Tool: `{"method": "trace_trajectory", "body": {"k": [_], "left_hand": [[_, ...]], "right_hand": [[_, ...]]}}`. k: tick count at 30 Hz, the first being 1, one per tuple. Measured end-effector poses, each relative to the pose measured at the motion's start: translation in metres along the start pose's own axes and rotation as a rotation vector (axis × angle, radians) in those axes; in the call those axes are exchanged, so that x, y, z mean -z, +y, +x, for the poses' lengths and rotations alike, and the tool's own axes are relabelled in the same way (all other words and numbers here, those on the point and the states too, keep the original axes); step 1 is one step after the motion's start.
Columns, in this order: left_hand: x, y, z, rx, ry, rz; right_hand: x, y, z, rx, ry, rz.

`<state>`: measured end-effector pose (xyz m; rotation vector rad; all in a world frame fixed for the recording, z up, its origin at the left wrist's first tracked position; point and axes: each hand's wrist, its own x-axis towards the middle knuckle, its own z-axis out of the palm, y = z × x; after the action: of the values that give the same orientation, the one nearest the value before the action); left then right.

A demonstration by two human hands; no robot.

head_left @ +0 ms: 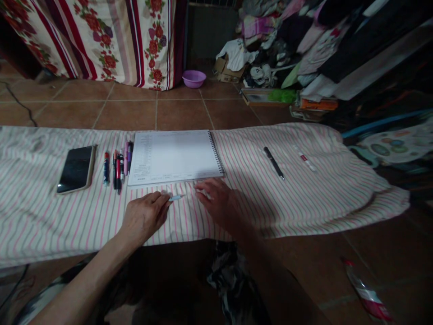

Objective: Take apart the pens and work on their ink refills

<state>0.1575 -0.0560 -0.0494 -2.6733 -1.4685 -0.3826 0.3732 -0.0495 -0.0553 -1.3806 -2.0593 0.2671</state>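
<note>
My left hand (146, 211) is closed around a slim, pale blue pen (175, 198), whose thin tip points right. Opposite it, just below the notebook's near edge, is my right hand (218, 201). Its thumb and fingers are curled together, and a small pale thing seems to lie between them, too dim to name. Just beyond both hands lies a spiral notebook (176, 155), open at a mostly blank white page with printed lines along its left and lower edges. The striped cloth (189, 221) is under everything.
Left of the notebook are several pens (118, 169), a blue pen with a red end (106, 168) and a phone (76, 169). To the right lie a black pen (274, 163) and a white stick-like item (305, 159). A purple basin (194, 79) stands on the tiled floor.
</note>
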Motion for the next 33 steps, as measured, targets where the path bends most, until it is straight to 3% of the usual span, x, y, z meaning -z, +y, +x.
{"method": "trace_trajectory", "body": {"k": [11,20,33], "left_hand": [[0.008,0.002,-0.002,-0.019,0.014,0.071],[0.017,0.006,-0.002,-0.068,0.007,0.096],[0.013,0.001,-0.004,-0.020,-0.004,0.061]], "right_hand": [[-0.012,-0.017,0.004,0.067,-0.153,-0.012],[-0.005,-0.025,0.006,0.081,-0.223,-0.049],[-0.008,-0.022,0.007,0.095,-0.224,-0.022]]}}
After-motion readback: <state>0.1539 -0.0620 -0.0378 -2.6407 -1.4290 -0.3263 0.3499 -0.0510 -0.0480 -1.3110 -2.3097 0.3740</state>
